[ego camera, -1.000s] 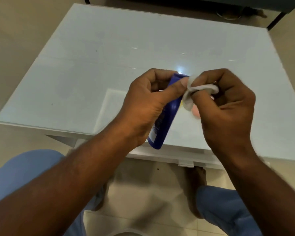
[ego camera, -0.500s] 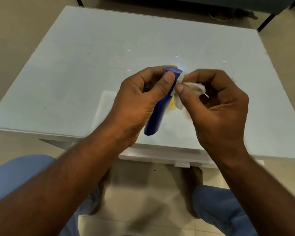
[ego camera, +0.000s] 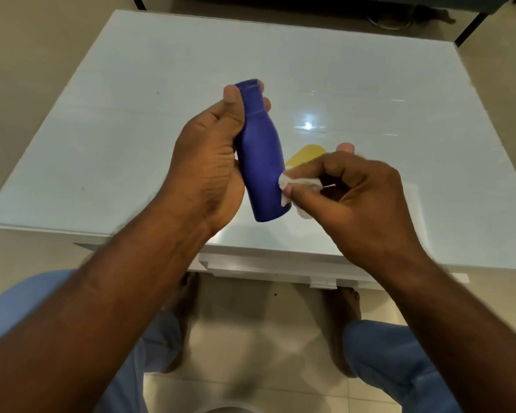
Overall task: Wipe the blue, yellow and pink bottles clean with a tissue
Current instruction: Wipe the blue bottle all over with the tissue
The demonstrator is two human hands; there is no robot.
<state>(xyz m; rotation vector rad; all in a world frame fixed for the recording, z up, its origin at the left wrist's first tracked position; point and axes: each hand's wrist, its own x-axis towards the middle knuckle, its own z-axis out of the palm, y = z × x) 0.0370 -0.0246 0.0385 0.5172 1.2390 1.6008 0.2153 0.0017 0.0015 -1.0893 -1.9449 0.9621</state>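
A white table (ego camera: 161, 84) is filling the view. Above its near edge, the left hand (ego camera: 209, 162) is gripping the blue bottle (ego camera: 261, 156), fingers curled round its neck. The right hand (ego camera: 352, 198) is pinching a tissue (ego camera: 286, 183), now rubbing the lower body instead of the cap, so wiping seems to be progressing. A yellow bottle (ego camera: 304, 155) is lying behind.

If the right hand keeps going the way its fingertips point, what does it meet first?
The right hand pinches a white tissue already touching the blue plastic bottle, so it meets that first.
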